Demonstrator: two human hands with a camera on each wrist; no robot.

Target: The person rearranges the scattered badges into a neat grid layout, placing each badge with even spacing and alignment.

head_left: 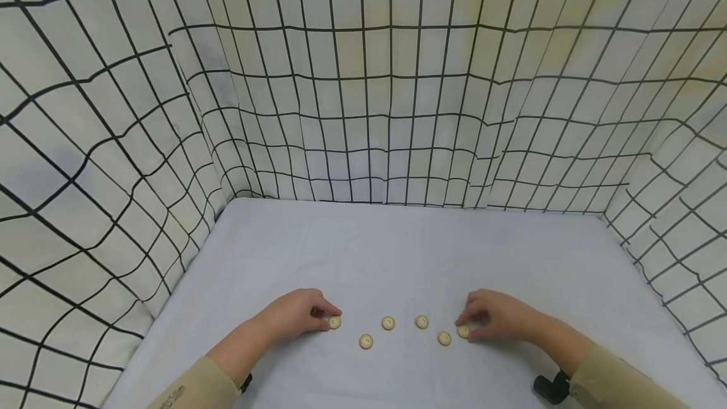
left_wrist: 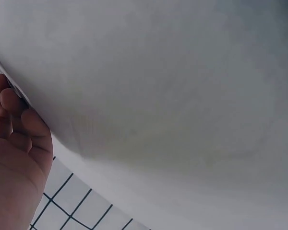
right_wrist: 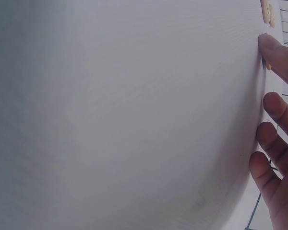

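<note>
In the head view, my left hand (head_left: 297, 312) pinches a round beige button (head_left: 334, 322) between thumb and index finger, at the left end of a loose row. At the right end my right hand (head_left: 502, 315) pinches another button (head_left: 463, 332), partly covered by its fingertips. Between the hands, further buttons lie flat on the white cloth: one low on the left (head_left: 366, 341), two a little higher in the middle, and one button (head_left: 444, 338) close beside my right hand. The left wrist view shows curled fingers (left_wrist: 36, 122) against the cloth; its button is hidden there.
A white cloth (head_left: 420, 251) covers the table. Black netting (head_left: 390, 74) over pale patterned sheets rises at the back and both sides. Beige sleeves (head_left: 199, 387) cover the forearms, and a black device (head_left: 552, 389) sits at the right wrist.
</note>
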